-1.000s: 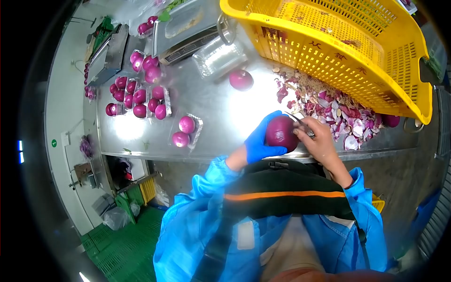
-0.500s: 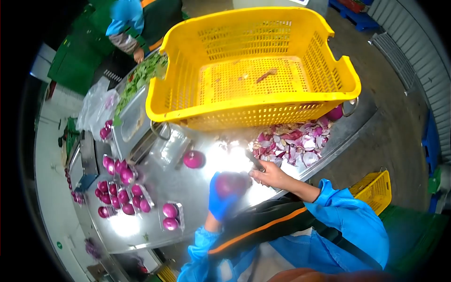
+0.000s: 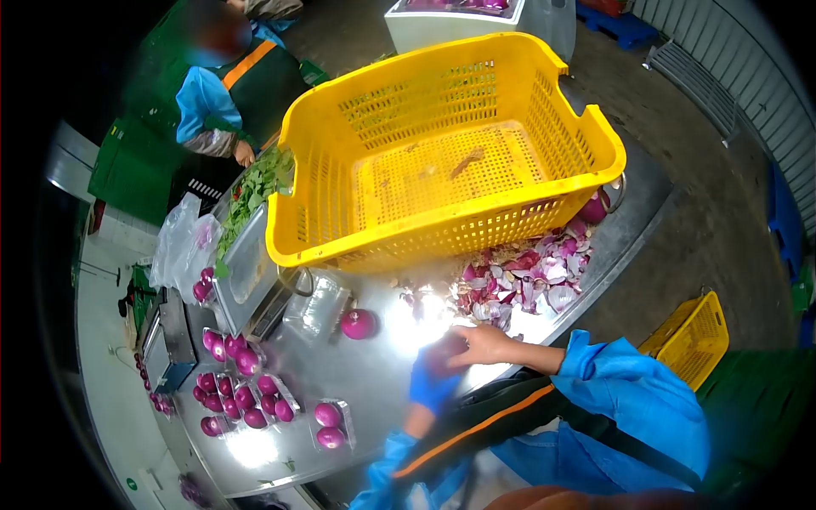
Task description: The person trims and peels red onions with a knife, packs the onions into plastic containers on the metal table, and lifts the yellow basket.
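Observation:
My left hand (image 3: pixel 431 384), in a blue glove, is closed around a red onion (image 3: pixel 444 354) low over the metal table, close to my body. The onion is smeared by motion. Against its upper right side my bare right hand (image 3: pixel 484 347) has its fingers curled. Whatever that hand grips is hidden. Just beyond both hands lies a pile of onion skins (image 3: pixel 527 276). A single peeled onion (image 3: pixel 358 323) rests on the table to the left of them.
A large yellow crate (image 3: pixel 442 229) with scraps in it stands across the table's far side. At left are packed onions (image 3: pixel 246 399), a two-onion tray (image 3: pixel 330 427), clear trays (image 3: pixel 316 310), a scale (image 3: pixel 251 280) and leafy greens (image 3: pixel 251 200). A co-worker (image 3: pixel 246 85) stands beyond.
My right hand, which held a thin dark knife-like tool apart from the onion, has come down onto the onion. That tool no longer shows. The whole view has shifted slightly.

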A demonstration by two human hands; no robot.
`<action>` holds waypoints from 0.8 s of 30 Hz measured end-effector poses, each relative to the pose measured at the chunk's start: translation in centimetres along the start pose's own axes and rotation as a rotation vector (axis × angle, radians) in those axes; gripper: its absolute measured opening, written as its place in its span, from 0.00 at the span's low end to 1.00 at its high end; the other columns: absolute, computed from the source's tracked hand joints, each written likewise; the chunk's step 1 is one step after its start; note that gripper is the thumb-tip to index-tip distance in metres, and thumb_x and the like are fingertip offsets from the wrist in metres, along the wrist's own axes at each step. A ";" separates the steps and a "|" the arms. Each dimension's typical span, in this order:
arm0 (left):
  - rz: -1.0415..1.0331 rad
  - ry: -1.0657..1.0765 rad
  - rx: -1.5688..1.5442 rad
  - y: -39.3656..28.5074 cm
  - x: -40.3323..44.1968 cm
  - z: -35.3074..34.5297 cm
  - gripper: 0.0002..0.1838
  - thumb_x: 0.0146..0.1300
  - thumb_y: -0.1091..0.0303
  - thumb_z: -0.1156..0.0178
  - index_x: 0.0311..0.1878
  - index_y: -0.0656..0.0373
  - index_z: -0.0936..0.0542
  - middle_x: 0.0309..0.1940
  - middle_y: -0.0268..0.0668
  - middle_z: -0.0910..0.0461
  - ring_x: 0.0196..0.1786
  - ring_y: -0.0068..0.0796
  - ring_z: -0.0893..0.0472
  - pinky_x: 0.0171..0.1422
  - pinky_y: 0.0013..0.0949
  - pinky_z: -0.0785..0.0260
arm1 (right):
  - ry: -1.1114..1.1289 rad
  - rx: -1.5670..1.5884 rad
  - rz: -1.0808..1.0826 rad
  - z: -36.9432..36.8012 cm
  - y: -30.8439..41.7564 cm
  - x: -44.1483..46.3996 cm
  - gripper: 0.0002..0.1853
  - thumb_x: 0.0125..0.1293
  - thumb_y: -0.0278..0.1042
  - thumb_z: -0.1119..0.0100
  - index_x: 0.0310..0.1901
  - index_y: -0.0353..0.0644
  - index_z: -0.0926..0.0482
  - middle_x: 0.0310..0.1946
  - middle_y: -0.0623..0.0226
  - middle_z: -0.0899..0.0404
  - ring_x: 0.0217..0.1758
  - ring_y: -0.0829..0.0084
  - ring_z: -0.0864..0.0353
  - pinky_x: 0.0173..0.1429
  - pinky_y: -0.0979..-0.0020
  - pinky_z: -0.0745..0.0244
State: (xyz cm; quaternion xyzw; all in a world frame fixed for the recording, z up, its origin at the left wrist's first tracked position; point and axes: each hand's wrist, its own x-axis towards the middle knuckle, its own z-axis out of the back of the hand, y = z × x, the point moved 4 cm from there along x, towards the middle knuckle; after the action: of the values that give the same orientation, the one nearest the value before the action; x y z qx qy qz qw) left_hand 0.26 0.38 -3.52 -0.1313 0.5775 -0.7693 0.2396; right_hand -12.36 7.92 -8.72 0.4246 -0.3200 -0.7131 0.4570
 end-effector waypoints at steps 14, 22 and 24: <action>0.118 -0.499 0.828 11.5 3.1 15.4 0.38 0.47 0.68 0.30 0.65 0.59 0.29 0.60 0.52 0.26 0.63 0.55 0.28 0.69 0.50 0.35 | -0.052 -0.194 0.059 0.4 3.1 -0.2 0.36 0.54 0.58 0.29 0.56 0.38 0.24 0.34 0.51 0.15 0.36 0.52 0.15 0.42 0.58 0.20; 0.155 -0.678 0.518 13.5 5.6 14.0 0.44 0.47 0.60 0.28 0.69 0.48 0.37 0.61 0.47 0.32 0.57 0.54 0.25 0.57 0.51 0.29 | -0.121 -0.394 0.047 -0.7 2.0 -0.3 0.30 0.57 0.45 0.30 0.60 0.41 0.25 0.40 0.42 0.17 0.43 0.45 0.16 0.48 0.59 0.22; 0.093 -0.678 0.439 12.5 5.3 14.1 0.46 0.45 0.59 0.26 0.68 0.51 0.37 0.62 0.48 0.33 0.59 0.55 0.26 0.60 0.52 0.30 | -0.085 -0.412 0.026 -0.6 2.3 -0.2 0.32 0.58 0.44 0.31 0.61 0.37 0.27 0.42 0.42 0.17 0.44 0.47 0.16 0.50 0.60 0.22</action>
State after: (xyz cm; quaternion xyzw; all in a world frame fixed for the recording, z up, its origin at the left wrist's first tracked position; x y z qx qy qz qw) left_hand 5.16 -16.73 -11.60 -0.2972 0.2930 -0.7758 0.4732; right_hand -10.85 7.18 -6.96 0.2877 -0.1920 -0.7746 0.5295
